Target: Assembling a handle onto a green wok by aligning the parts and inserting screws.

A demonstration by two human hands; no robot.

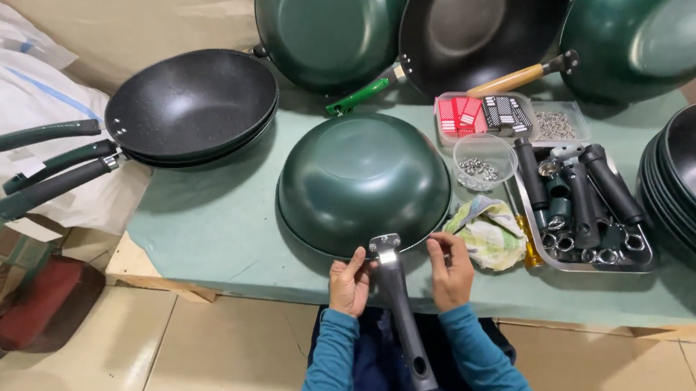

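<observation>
At counter edge: we are steadying a black handle (pixel 397 300) against the upturned green wok (pixel 362 182).
Hands: left hand (pixel 347 285) pinching the handle; right hand (pixel 451 270) fingers curled narrow beside it.
Risk: we are judging the handle could be slipping off its bracket.

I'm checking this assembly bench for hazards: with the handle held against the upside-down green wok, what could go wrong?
1. The upturned green wok overhangs the table edge and could probably slip toward the lap.
2. The dark handle is steadied only by the left hand and right hand, so it may shift off line.
3. The yellow-handled tool lies near the edge and might get knocked off.
</observation>
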